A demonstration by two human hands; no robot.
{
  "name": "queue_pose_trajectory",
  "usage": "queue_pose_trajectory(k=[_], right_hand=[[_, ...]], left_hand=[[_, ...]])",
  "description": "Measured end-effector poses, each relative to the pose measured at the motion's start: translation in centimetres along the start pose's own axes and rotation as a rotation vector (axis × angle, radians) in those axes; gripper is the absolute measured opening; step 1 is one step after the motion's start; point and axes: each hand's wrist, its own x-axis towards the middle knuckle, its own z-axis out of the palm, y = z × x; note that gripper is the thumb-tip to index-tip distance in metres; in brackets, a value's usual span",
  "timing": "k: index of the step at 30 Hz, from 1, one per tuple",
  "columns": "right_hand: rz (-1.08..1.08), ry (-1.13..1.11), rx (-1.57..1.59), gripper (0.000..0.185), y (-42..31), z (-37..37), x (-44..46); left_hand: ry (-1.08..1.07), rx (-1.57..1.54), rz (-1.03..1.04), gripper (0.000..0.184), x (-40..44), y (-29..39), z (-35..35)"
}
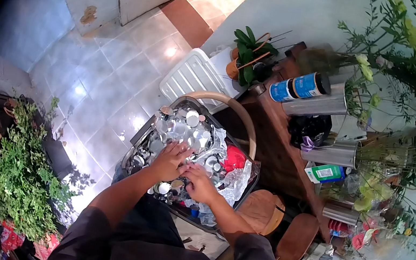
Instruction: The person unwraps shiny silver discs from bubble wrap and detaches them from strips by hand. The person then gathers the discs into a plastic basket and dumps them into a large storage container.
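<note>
A dark rectangular bin stands before me, heaped with clear and silvery round pieces that look like small glass containers and lids. My left hand lies over the middle of the heap, palm down, with its fingers spread. Just right of it and slightly nearer me, my right hand rests on the pieces, fingers apart and pointing toward the left hand. No held object shows in either hand. Crumpled clear plastic and a red item sit at the bin's right side.
A curved wooden chair back rises behind the bin, near a white slatted plastic crate. Leafy cut greenery lies at left. Along the right, a wooden table carries metal vases, flowers and blue-labelled cans. Stools stand below.
</note>
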Motion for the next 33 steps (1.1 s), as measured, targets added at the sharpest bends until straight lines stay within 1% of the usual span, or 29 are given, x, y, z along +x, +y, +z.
queue_pose_trajectory(k=[1,2,3,4,5,6,7,9,10,11,12,13,14,15,16,19,21,22,23,24,25,27,28,29,31,32,33], right_hand=[[0.015,-0.032,0.067,0.022,0.2,-0.8,-0.1],[0.186,0.065,0.175,0.017,1.4,-0.8,-0.7],[0.144,0.236,0.209,0.01,2.3,-2.1,0.8],[0.276,0.381,0.119,0.008,4.5,-2.0,2.2],[0.426,0.442,0.111,0.012,6.4,-3.5,5.1],[0.528,0.563,0.077,0.015,6.7,-5.5,8.8],[0.564,0.574,-0.035,0.027,9.7,-5.7,10.9],[0.811,0.404,-0.395,0.048,12.9,-5.6,15.4],[0.883,0.339,-0.333,0.049,13.6,-5.1,17.0],[0.954,0.27,-0.271,0.051,14.1,-4.5,18.3],[1.026,0.197,-0.21,0.052,14.8,-3.6,19.1],[1.016,0.132,-0.148,0.05,15.4,-2.8,19.3],[1.006,0.066,-0.091,0.047,16.3,-1.7,19.3],[0.995,0.006,-0.038,0.045,16.7,-1.3,19.3],[0.969,0.18,0.063,0.033,16.5,-0.9,18.7],[0.838,0.412,0.177,0.027,19.7,-0.7,16.3],[0.753,0.685,0.161,0.027,19.5,-2.5,14.1],[0.681,0.783,0.434,0.03,19.5,-3.2,13.3],[0.596,0.883,0.701,0.032,19.7,-3.5,12.6],[0.707,0.872,0.851,0.036,13.0,-7.2,12.9],[0.72,0.784,0.853,0.037,10.4,-8.2,12.2],[0.744,0.627,0.86,0.038,6.3,-9.4,10.6],[0.782,0.545,0.788,0.039,3.7,-10.1,10.0],[0.694,0.562,0.627,0.04,2.7,-9.3,8.9],[0.816,0.548,0.555,0.042,-1.9,-9.2,8.3],[0.842,0.553,0.53,0.049,-3.6,-8.2,7.9],[0.772,0.55,0.464,0.045,-5.1,-6.7,8.0]], left_hand=[[-0.046,0.133,0.041,0.075,0.0,0.0,-0.2],[-0.185,0.147,-0.033,0.07,-0.1,1.7,-2.4],[-0.192,0.149,-0.008,0.07,-0.1,1.5,-2.5],[-0.202,0.152,0.015,0.07,-0.4,1.3,-2.3],[-0.214,0.156,0.037,0.069,-1.0,1.0,-1.8],[-0.193,0.257,0.099,0.069,-1.9,0.2,-0.7],[-0.15,0.209,0.102,0.069,-2.2,1.6,-2.0],[-0.216,0.19,0.089,0.067,-2.7,2.4,-2.9],[-0.247,0.075,0.045,0.062,-3.1,5.1,-6.0],[-0.163,-0.075,-0.007,0.059,-5.0,4.2,-5.9],[-0.074,-0.229,-0.046,0.056,-6.1,4.8,-7.1],[-0.049,0.038,0.027,0.054,-7.7,5.5,-8.8],[-0.029,-0.012,-0.028,0.054,-9.5,4.1,-9.2],[-0.029,0.013,-0.11,0.053,-11.0,5.1,-11.6],[-0.02,0.01,-0.157,0.052,-12.5,4.5,-13.2],[0.064,0.012,-0.278,0.047,-16.8,1.8,-17.2],[0.135,-0.016,-0.333,0.042,-18.7,-0.6,-19.5],[0.147,-0.093,-0.419,0.04,-19.2,-1.6,-20.6],[0.153,-0.078,-0.442,0.038,-19.5,-2.8,-21.8],[0.144,-0.108,-0.468,0.038,-19.7,-4.3,-22.8],[0.134,-0.137,-0.491,0.038,-19.7,-6.1,-23.7],[0.098,-0.195,-0.451,0.038,-19.5,-9.8,-25.6],[0.074,-0.225,-0.432,0.038,-19.2,-11.7,-26.7],[0.024,-0.221,-0.403,0.038,-18.6,-13.8,-28.2],[-0.073,-0.213,-0.367,0.038,-18.9,-17.7,-30.9],[-0.067,-0.233,-0.377,0.036,-19.2,-20.0,-32.1],[-0.068,-0.206,-0.338,0.037,-18.8,-21.2,-34.3]])
